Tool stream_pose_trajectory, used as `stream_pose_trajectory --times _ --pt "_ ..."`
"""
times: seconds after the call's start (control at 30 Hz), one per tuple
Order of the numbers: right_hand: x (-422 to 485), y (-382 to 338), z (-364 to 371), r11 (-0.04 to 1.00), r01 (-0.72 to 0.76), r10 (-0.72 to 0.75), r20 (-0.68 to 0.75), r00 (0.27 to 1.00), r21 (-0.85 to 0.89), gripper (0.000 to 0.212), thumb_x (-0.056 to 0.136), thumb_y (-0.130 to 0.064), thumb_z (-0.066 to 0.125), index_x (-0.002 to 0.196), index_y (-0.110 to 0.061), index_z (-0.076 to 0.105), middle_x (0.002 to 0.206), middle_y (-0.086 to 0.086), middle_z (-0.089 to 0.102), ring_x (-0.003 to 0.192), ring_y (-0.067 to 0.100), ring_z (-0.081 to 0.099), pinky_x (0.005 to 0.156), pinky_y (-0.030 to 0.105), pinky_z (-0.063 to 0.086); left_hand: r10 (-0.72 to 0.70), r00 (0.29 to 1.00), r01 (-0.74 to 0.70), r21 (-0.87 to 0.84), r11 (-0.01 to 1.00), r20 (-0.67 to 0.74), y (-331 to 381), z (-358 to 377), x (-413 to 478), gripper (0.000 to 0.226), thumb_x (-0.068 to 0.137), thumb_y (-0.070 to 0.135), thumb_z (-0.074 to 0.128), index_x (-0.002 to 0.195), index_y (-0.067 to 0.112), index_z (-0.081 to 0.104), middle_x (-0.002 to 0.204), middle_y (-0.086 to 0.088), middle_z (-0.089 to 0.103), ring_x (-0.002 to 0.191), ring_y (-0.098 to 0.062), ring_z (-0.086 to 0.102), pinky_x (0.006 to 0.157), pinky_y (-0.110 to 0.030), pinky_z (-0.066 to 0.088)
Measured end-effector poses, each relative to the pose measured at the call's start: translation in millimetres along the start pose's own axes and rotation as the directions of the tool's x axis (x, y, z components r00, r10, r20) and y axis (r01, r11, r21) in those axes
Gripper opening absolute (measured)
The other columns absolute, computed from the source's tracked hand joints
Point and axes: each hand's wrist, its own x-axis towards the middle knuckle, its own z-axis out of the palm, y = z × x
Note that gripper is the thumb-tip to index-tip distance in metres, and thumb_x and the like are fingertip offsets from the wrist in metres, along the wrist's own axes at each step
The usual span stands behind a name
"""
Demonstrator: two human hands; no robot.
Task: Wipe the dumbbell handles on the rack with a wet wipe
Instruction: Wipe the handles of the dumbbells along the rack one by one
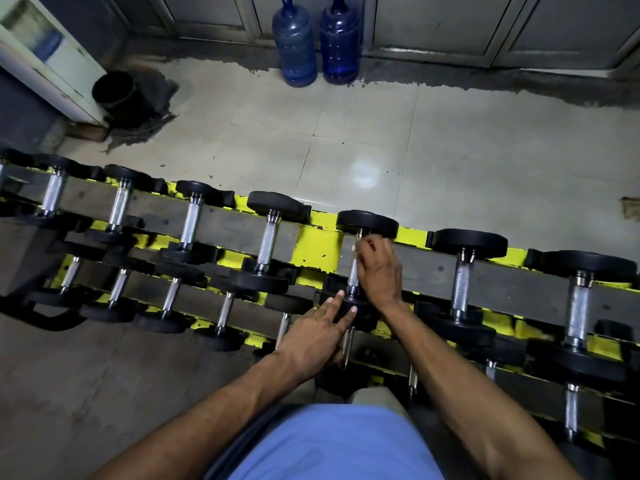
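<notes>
A yellow and grey rack [317,245] runs across the view with several black dumbbells in two tiers. My right hand [379,271] curls round the upper part of one chrome handle [352,273] on the top tier; a small white bit of wet wipe [355,248] shows at my fingers. That dumbbell's far head [367,223] is black and round. My left hand [320,336] lies flat with straight fingers, the fingertips touching the dumbbell's near head [360,311].
Neighbouring handles stand at the left [268,242] and the right [462,284]. Beyond the rack is tiled floor [450,150] with two blue water jugs [315,43] at the wall. A black bucket [114,90] and dark cloth sit far left.
</notes>
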Motion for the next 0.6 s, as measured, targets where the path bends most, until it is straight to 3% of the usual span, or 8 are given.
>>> stream_pose_trajectory --times 0.07,0.17,0.2,0.3,0.33,0.43,0.47,0.6 --pt "7 11 -7 0.962 0.216 -0.197 0.126 0.972 -0.168 0.029 0.09 -0.011 0.064 0.118 -0.019 0.063 0.127 -0.002 0.06 0.097 0.023 0.049 0.07 0.033 0.044 -0.001 1.0 0.001 0.007 1.0 -0.005 -1 0 -1 0.082 0.103 0.031 0.054 0.169 0.021 0.007 0.174 -0.019 -0.009 0.16 -0.034 0.017 0.125 -0.044 0.028" --pt "14 8 -12 0.934 0.249 -0.178 0.27 0.946 -0.257 0.034 0.092 -0.014 0.06 0.125 -0.02 0.059 0.134 -0.001 0.058 0.091 0.027 0.06 0.07 0.037 0.05 -0.004 1.0 0.004 0.015 1.0 -0.007 -2 2 -2 0.083 0.102 0.031 0.055 0.169 0.021 0.006 0.174 -0.019 -0.009 0.16 -0.033 0.017 0.125 -0.044 0.028" --pt "16 2 -14 0.923 0.291 -0.187 0.367 0.911 -0.251 0.03 0.093 -0.015 0.057 0.123 -0.02 0.059 0.13 0.0 0.059 0.087 0.027 0.065 0.066 0.036 0.052 -0.006 1.0 0.006 0.014 1.0 -0.005 -1 2 -2 0.084 0.102 0.029 0.056 0.169 0.021 0.006 0.174 -0.019 -0.01 0.16 -0.034 0.016 0.126 -0.044 0.027" --pt "32 -8 -25 0.829 0.529 -0.311 0.637 0.706 -0.182 0.018 0.097 -0.023 0.054 0.111 -0.021 0.065 0.112 0.0 0.065 0.085 0.025 0.069 0.059 0.033 0.046 -0.012 1.0 0.012 0.012 1.0 -0.016 1 3 -3 0.086 0.101 0.028 0.057 0.169 0.02 0.003 0.173 -0.02 -0.013 0.161 -0.034 0.013 0.127 -0.045 0.025" --pt "43 -8 -31 0.818 0.542 -0.311 0.645 0.698 -0.191 0.017 0.096 -0.024 0.056 0.109 -0.022 0.066 0.11 -0.001 0.067 0.086 0.024 0.07 0.059 0.033 0.046 -0.018 1.0 0.018 0.007 1.0 -0.019 1 5 -3 0.087 0.101 0.027 0.056 0.169 0.02 0.002 0.173 -0.02 -0.014 0.161 -0.034 0.011 0.128 -0.045 0.024" --pt "57 1 -39 0.856 0.443 -0.246 0.545 0.802 -0.267 0.019 0.094 -0.024 0.056 0.111 -0.024 0.065 0.112 -0.004 0.068 0.089 0.026 0.071 0.064 0.035 0.053 -0.048 0.999 0.047 -0.014 0.999 -0.027 4 11 -5 0.085 0.102 0.024 0.054 0.168 0.018 0.001 0.172 -0.021 -0.018 0.161 -0.035 0.006 0.128 -0.048 0.025" --pt "54 -2 -37 0.866 0.436 -0.237 0.568 0.788 -0.244 0.02 0.094 -0.022 0.056 0.112 -0.024 0.065 0.113 -0.003 0.068 0.092 0.027 0.07 0.066 0.035 0.054 -0.06 0.998 0.059 -0.021 0.998 -0.03 6 12 -5 0.084 0.102 0.023 0.052 0.168 0.017 0.0 0.171 -0.022 -0.019 0.162 -0.036 0.004 0.127 -0.049 0.026" --pt "36 -35 -20 0.86 0.499 -0.172 0.858 0.483 -0.109 0.023 0.097 -0.026 0.051 0.105 -0.017 0.07 0.107 0.007 0.071 0.095 0.03 0.068 0.067 0.032 0.047 -0.116 0.992 0.114 -0.043 0.992 -0.047 15 13 -10 0.081 0.105 0.024 0.049 0.168 0.016 -0.001 0.171 -0.024 -0.02 0.161 -0.036 0.002 0.124 -0.053 0.025"
